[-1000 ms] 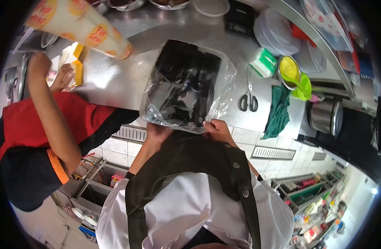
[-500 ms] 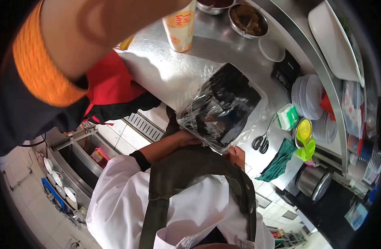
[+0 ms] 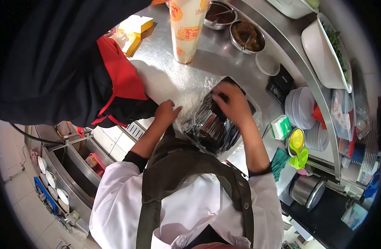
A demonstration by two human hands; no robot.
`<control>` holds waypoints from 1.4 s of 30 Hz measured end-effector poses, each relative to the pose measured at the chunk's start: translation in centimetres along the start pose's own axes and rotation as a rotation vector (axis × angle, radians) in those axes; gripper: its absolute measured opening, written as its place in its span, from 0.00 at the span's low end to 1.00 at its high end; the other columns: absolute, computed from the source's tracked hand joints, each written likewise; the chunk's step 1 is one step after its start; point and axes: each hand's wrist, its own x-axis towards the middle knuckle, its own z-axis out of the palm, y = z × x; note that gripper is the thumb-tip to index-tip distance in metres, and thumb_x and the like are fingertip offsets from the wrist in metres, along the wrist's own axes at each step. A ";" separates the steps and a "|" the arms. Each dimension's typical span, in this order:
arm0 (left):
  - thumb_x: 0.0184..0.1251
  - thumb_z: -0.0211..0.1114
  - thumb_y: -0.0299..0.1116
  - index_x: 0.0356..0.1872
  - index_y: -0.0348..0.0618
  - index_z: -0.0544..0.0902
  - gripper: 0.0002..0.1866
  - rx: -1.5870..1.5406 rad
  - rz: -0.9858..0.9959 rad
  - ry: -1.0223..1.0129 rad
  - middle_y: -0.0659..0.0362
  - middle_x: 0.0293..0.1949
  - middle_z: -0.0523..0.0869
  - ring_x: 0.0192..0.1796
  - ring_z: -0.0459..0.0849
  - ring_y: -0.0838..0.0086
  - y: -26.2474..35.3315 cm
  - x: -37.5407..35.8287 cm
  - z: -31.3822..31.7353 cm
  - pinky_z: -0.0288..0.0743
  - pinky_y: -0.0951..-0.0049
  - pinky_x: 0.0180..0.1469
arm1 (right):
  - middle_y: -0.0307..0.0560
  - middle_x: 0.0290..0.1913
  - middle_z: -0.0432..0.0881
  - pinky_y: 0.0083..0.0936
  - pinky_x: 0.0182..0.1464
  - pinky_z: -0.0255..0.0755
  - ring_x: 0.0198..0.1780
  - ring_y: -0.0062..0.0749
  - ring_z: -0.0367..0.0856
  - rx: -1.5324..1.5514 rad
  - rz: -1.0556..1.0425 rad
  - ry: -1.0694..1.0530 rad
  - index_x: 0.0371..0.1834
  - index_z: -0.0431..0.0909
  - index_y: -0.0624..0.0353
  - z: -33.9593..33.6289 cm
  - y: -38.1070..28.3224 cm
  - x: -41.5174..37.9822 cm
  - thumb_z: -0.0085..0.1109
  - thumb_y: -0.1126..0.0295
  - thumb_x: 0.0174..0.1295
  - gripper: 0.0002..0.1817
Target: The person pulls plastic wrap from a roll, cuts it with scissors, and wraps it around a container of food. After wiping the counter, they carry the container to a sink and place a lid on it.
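A black tray [image 3: 211, 124] wrapped in clear cling film [image 3: 190, 106] lies at the near edge of the steel counter, against my apron. What is inside is hard to make out under the glare. At the film's left edge is my left hand [image 3: 167, 113], its fingers curled together and seemingly pinching the loose film. My right hand [image 3: 233, 101] reaches over the far part of the tray. Its bent fingers press into the film there, slightly blurred, and look closed on it. Beyond the tray stands a tall pale roll [image 3: 185, 35] printed "Fun Wrap".
A co-worker's dark sleeve and red-trimmed clothing [image 3: 120, 70] fill the upper left. Bowls of sauce [image 3: 247, 36], a black scale [image 3: 279, 86], stacked plates [image 3: 299, 107] and a green cloth [image 3: 280, 163] line the right. Yellow boxes [image 3: 136, 33] sit at the back left.
My left hand has come out from under the tray's near edge to its left side. My right hand has gone from the near corner over the top. The co-worker's arm has moved away from the roll.
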 end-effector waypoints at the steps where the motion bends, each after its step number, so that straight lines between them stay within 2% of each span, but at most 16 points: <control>1: 0.51 0.66 0.42 0.29 0.38 0.79 0.15 0.066 -0.022 -0.019 0.48 0.32 0.82 0.37 0.81 0.56 1.0 0.2 -0.1 0.75 0.62 0.38 | 0.49 0.42 0.79 0.33 0.50 0.67 0.47 0.44 0.75 -0.145 0.016 -0.040 0.35 0.78 0.58 1.8 1.1 3.2 0.59 0.62 0.52 0.12; 2: 0.50 0.66 0.41 0.28 0.38 0.80 0.15 0.113 -0.049 -0.059 0.48 0.32 0.82 0.37 0.81 0.56 1.1 0.6 0.4 0.74 0.61 0.38 | 0.51 0.44 0.78 0.31 0.50 0.67 0.50 0.43 0.75 -0.292 0.031 -0.078 0.36 0.78 0.59 3.7 2.1 6.2 0.59 0.61 0.52 0.14; 4: 0.49 0.67 0.41 0.28 0.39 0.80 0.15 0.205 -0.105 -0.134 0.48 0.33 0.81 0.39 0.81 0.57 0.3 2.0 2.1 0.74 0.61 0.39 | 0.52 0.46 0.78 0.32 0.49 0.69 0.50 0.44 0.75 -0.590 0.373 -0.452 0.36 0.79 0.60 7.7 4.5 11.1 0.59 0.59 0.51 0.16; 7: 0.48 0.67 0.41 0.27 0.40 0.79 0.14 -0.002 -0.050 -0.098 0.48 0.31 0.81 0.37 0.81 0.56 -2.1 2.5 3.1 0.74 0.60 0.38 | 0.52 0.41 0.80 0.32 0.44 0.72 0.47 0.45 0.78 -0.677 0.519 -0.474 0.32 0.79 0.63 11.2 8.6 12.7 0.59 0.67 0.48 0.11; 10: 0.51 0.64 0.34 0.22 0.39 0.76 0.10 -0.273 -0.055 -0.046 0.51 0.24 0.80 0.29 0.81 0.62 -3.1 2.3 2.8 0.74 0.65 0.33 | 0.53 0.40 0.81 0.33 0.44 0.72 0.43 0.42 0.80 -0.640 0.308 -0.546 0.35 0.81 0.57 8.9 8.5 13.3 0.56 0.72 0.48 0.10; 13: 0.57 0.57 0.25 0.23 0.35 0.71 0.06 -0.736 -0.014 -0.024 0.54 0.21 0.78 0.24 0.80 0.73 -4.4 2.3 5.0 0.74 0.72 0.28 | 0.51 0.27 0.81 0.29 0.34 0.73 0.32 0.38 0.81 -0.372 0.262 -0.617 0.26 0.81 0.58 6.5 8.5 15.0 0.54 0.80 0.40 0.10; 15: 0.60 0.54 0.22 0.25 0.34 0.70 0.05 -1.003 -0.043 0.019 0.55 0.21 0.78 0.24 0.80 0.75 -5.0 2.6 6.2 0.75 0.74 0.26 | 0.49 0.27 0.81 0.29 0.33 0.72 0.29 0.35 0.79 -0.329 0.219 -0.668 0.25 0.81 0.57 6.5 9.6 15.7 0.53 0.80 0.38 0.10; 17: 0.61 0.52 0.21 0.26 0.33 0.69 0.05 -0.921 0.001 0.065 0.55 0.21 0.78 0.24 0.80 0.75 -5.6 2.8 6.2 0.75 0.75 0.26 | 0.48 0.28 0.81 0.28 0.34 0.72 0.30 0.34 0.79 -0.366 0.208 -0.733 0.23 0.80 0.57 6.7 9.9 16.1 0.54 0.80 0.38 0.09; 20: 0.61 0.52 0.21 0.26 0.33 0.69 0.04 -0.916 0.011 0.088 0.55 0.22 0.78 0.24 0.80 0.75 -5.6 2.6 6.0 0.76 0.76 0.27 | 0.47 0.27 0.81 0.29 0.35 0.73 0.31 0.36 0.80 -0.467 0.148 -0.663 0.22 0.81 0.56 7.3 9.8 15.6 0.55 0.78 0.39 0.07; 23: 0.61 0.52 0.21 0.26 0.34 0.69 0.05 -0.871 0.020 0.097 0.55 0.22 0.78 0.24 0.80 0.75 -6.0 2.6 6.1 0.75 0.75 0.27 | 0.52 0.37 0.81 0.33 0.42 0.72 0.40 0.43 0.80 -0.496 0.122 -0.596 0.29 0.82 0.55 7.1 8.7 15.0 0.57 0.76 0.43 0.09; 26: 0.61 0.52 0.22 0.26 0.34 0.69 0.05 -0.846 0.020 0.105 0.55 0.22 0.78 0.24 0.79 0.75 -5.4 2.8 5.7 0.74 0.75 0.27 | 0.53 0.38 0.81 0.35 0.43 0.72 0.41 0.44 0.79 -0.370 -0.181 -0.633 0.31 0.82 0.55 7.7 7.1 13.9 0.56 0.71 0.46 0.09; 29: 0.61 0.52 0.23 0.26 0.34 0.69 0.05 -0.892 0.021 0.137 0.54 0.22 0.78 0.24 0.79 0.74 -5.0 2.5 5.6 0.74 0.75 0.27 | 0.54 0.41 0.80 0.36 0.46 0.70 0.42 0.45 0.79 -0.507 0.135 -1.002 0.32 0.83 0.55 8.7 4.6 11.3 0.57 0.65 0.46 0.11; 32: 0.61 0.51 0.23 0.27 0.34 0.69 0.05 -0.905 0.017 0.132 0.54 0.22 0.78 0.25 0.79 0.74 -4.4 2.2 4.7 0.75 0.75 0.28 | 0.56 0.42 0.79 0.36 0.47 0.70 0.44 0.46 0.79 -0.737 0.177 -1.003 0.34 0.82 0.60 9.5 5.2 10.8 0.55 0.61 0.47 0.16; 35: 0.61 0.51 0.23 0.27 0.34 0.69 0.04 -0.928 0.056 0.159 0.53 0.23 0.78 0.25 0.80 0.74 -4.0 1.2 4.0 0.75 0.74 0.29 | 0.57 0.42 0.79 0.35 0.46 0.71 0.44 0.46 0.79 -0.786 0.133 -1.165 0.33 0.81 0.64 11.9 7.6 11.4 0.55 0.62 0.48 0.17; 38: 0.61 0.51 0.23 0.28 0.34 0.69 0.04 -0.929 0.043 0.176 0.53 0.23 0.79 0.25 0.80 0.73 -3.7 1.4 4.5 0.75 0.74 0.29 | 0.56 0.40 0.80 0.34 0.43 0.72 0.40 0.42 0.81 -0.951 0.041 -1.258 0.32 0.82 0.61 13.0 8.7 11.8 0.56 0.67 0.46 0.12; 42: 0.62 0.51 0.23 0.30 0.34 0.69 0.03 -0.898 -0.050 0.117 0.53 0.24 0.79 0.26 0.81 0.72 -2.7 0.6 3.4 0.74 0.73 0.28 | 0.54 0.36 0.81 0.32 0.39 0.72 0.34 0.41 0.80 -0.429 0.083 -0.946 0.28 0.82 0.57 10.4 10.2 13.1 0.59 0.72 0.41 0.09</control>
